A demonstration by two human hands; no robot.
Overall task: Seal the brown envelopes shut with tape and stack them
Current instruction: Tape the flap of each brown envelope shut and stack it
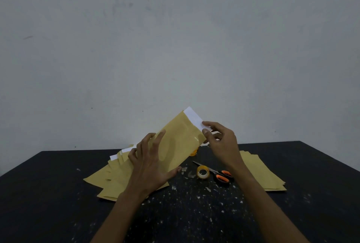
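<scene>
A brown envelope (pixel 181 141) is held above the dark speckled surface (pixel 185 213), tilted so that its lower end points near-left and its upper end far-right, with a white sheet (pixel 192 117) projecting from the upper end. The left hand (pixel 150 162) is laid against the near face of the envelope at its lower half: the back of the hand is turned to the camera, the fingers are spread and fairly straight, pointing up and away, and the thumb is stretched out to the right along the lower edge. Whether any fingertip is hooked over the far edge cannot be told. The right hand (pixel 220 139) is raised at the upper end, wrist bent inward, and the corner there is pinched between thumb and forefinger, just where the white sheet emerges; the other fingers are curled loosely behind. Both forearms are extended from the near edge of the view. On the surface to the left a loose pile of envelopes (pixel 105 182) is fanned out below the left hand, some with white paper showing. Between the arms a roll of clear tape (pixel 203 173) is seen just beside orange-handled scissors (pixel 222 177) — and to the right, partly hidden by the right forearm, a flatter stack of envelopes (pixel 263 174) is lying.
</scene>
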